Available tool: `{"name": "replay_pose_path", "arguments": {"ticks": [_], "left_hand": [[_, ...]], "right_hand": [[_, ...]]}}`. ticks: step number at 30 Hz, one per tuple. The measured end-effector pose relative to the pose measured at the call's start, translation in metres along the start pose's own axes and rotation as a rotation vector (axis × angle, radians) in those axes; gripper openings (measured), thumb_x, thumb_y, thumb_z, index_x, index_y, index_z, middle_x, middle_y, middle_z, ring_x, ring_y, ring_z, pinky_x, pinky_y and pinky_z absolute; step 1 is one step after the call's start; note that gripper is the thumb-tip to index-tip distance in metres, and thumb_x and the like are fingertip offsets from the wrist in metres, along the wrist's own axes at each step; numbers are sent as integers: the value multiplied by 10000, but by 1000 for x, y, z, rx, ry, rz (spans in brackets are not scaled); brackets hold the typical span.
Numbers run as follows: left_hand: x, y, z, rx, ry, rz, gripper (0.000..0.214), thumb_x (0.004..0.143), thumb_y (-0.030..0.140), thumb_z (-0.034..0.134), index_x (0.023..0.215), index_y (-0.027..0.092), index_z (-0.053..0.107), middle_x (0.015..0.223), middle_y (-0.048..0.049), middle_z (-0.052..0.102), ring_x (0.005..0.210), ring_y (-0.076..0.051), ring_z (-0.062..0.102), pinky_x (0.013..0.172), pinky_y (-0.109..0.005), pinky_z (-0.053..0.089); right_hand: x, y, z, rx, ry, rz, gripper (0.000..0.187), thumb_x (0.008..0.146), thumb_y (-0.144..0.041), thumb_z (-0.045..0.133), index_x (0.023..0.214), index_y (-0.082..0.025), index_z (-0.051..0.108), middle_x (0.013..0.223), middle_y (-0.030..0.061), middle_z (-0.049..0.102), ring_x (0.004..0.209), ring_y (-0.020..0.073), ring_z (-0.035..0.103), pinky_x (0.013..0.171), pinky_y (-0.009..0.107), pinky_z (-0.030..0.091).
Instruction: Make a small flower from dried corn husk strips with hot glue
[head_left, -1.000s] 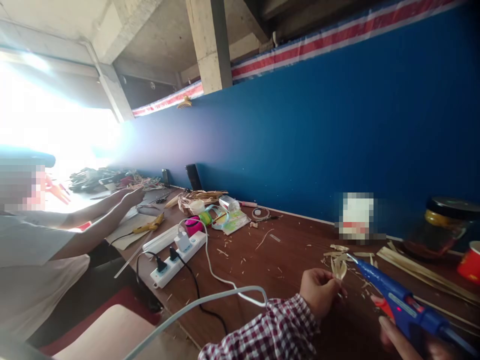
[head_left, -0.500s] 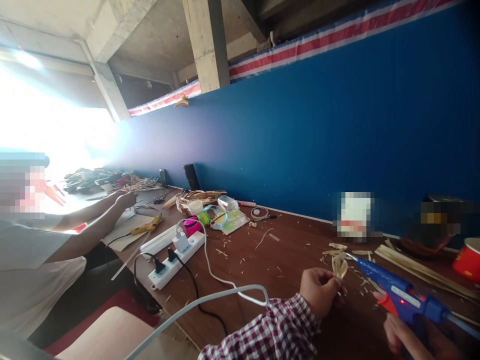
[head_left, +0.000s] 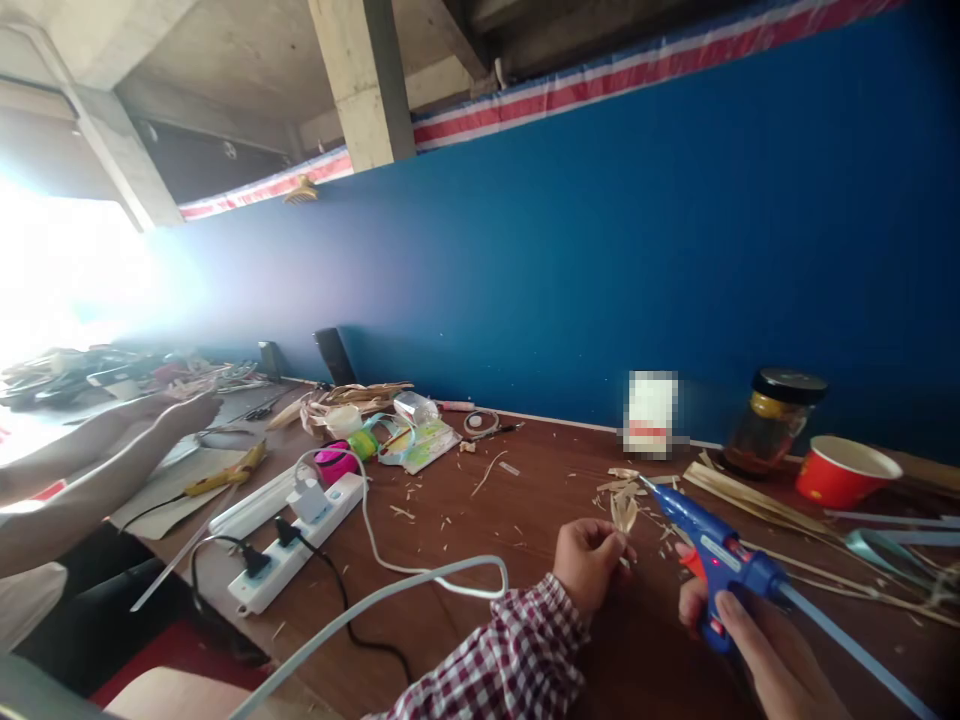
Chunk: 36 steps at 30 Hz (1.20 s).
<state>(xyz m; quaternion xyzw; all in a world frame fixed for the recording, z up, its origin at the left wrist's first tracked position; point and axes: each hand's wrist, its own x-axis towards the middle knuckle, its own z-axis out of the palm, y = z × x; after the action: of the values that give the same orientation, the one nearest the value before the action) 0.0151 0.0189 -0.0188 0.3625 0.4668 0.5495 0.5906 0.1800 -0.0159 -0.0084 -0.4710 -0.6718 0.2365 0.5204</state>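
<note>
Left hand (head_left: 589, 565): fingers (head_left: 613, 548) pinching a pale, dried husk piece (head_left: 622, 518), held upright just above the tabletop (head_left: 555, 470); cuff in maroon-and-white check.

Right hand (head_left: 757, 640): fingers wrapped round the grip of a blue glue gun (head_left: 705, 545), orange trigger, small red light lit on its side. Nozzle aimed leftward, tip just beside the husk piece; contact cannot be told. Pale glue stick (head_left: 855, 645) protruding from the rear.

Husk scraps (head_left: 619, 488), loose, just behind the husk piece; smaller shavings scattered around.

Long pale strips (head_left: 750, 500), a flat bundle, beyond the glue gun.

Red paper cup (head_left: 829, 485), upright, white inside, right of the strips.

Glass jar (head_left: 769, 430), black lid, dark contents, left of and behind the cup.

White-and-red item (head_left: 651, 415), pixelated, by the foot of a blue partition (head_left: 525, 270).

White power strip (head_left: 300, 545), well left of the hands; one white adapter (head_left: 309, 500) and two black plugs inserted.

Magenta item (head_left: 335, 460), with a bright green one touching it, behind the power strip.

Patterned sheet (head_left: 435, 447), clear container (head_left: 415, 408) beside it.

Yellow tool (head_left: 229, 472), black-corded, on a pale sheet (head_left: 161, 500) at far left, near a co-worker's bare forearms (head_left: 112, 455).
</note>
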Motion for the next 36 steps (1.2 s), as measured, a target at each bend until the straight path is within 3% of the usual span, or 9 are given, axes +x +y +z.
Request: {"name": "replay_pose_path", "arguments": {"ticks": [3, 8, 10, 13, 15, 20, 26, 30, 36], "left_hand": [[0, 0, -1, 19, -27, 24, 242, 656, 364, 651, 642, 130, 592, 552, -8, 593, 398, -56, 457, 383, -174, 348], [-1, 3, -1, 45, -10, 47, 245, 672, 356, 638, 627, 119, 591, 527, -3, 572, 393, -54, 449, 379, -169, 339], [-1, 5, 0, 24, -17, 37, 250, 663, 358, 649, 633, 117, 592, 551, -8, 584, 414, -59, 466, 391, -168, 349], [-4, 7, 1, 12, -13, 19, 256, 644, 360, 671, 631, 117, 592, 562, -8, 587, 428, -60, 474, 401, -168, 351], [-5, 9, 2, -1, -13, 24, 253, 645, 351, 676, 620, 117, 585, 563, -5, 584, 428, -55, 466, 403, -166, 344], [-5, 9, 0, -7, -1, 44, 250, 671, 340, 663, 621, 109, 582, 549, 1, 571, 427, -46, 451, 410, -161, 339], [-1, 6, -4, -32, 35, 35, 268, 657, 371, 678, 689, 120, 592, 602, 4, 597, 445, -48, 467, 412, -155, 351], [-1, 8, -4, -14, 47, 39, 283, 647, 380, 685, 692, 116, 593, 613, 1, 600, 441, -43, 464, 404, -150, 347], [-1, 9, -5, 0, 66, 57, 292, 649, 399, 672, 679, 124, 578, 602, 14, 584, 415, -42, 450, 386, -156, 330]], "right_hand": [[-2, 3, -8, -69, -114, -43, 309, 849, -434, 409, 770, -229, 626, 807, 60, 649, 801, 240, 616, 683, 332, 529], [0, -13, -19, 7, -16, -50, 276, 850, -422, 442, 868, -212, 620, 945, 74, 632, 946, 263, 574, 812, 375, 482], [1, -22, -17, 97, -30, 8, 284, 860, -426, 435, 889, -205, 610, 924, 69, 634, 874, 228, 588, 798, 351, 480], [0, -30, -11, 294, -155, 134, 346, 896, -426, 362, 1066, -176, 531, 736, 45, 629, 607, 158, 559, 617, 297, 492], [-2, -30, -6, 357, -203, 193, 400, 898, -456, 335, 1087, -154, 515, 647, 32, 606, 539, 148, 519, 555, 283, 471], [-4, -23, -2, 272, -223, 188, 472, 865, -535, 348, 899, -150, 620, 596, 40, 589, 561, 156, 516, 591, 291, 448], [-2, -19, -5, 256, -296, 186, 466, 897, -473, 326, 1014, -120, 606, 464, 9, 560, 467, 142, 486, 517, 270, 412], [-3, -14, -6, 209, -293, 138, 404, 883, -454, 384, 828, -145, 638, 542, 23, 576, 520, 143, 513, 603, 293, 438], [1, -16, -7, 229, -287, 150, 501, 890, -475, 333, 531, -186, 531, 512, 22, 534, 503, 143, 510, 651, 328, 461]]}}
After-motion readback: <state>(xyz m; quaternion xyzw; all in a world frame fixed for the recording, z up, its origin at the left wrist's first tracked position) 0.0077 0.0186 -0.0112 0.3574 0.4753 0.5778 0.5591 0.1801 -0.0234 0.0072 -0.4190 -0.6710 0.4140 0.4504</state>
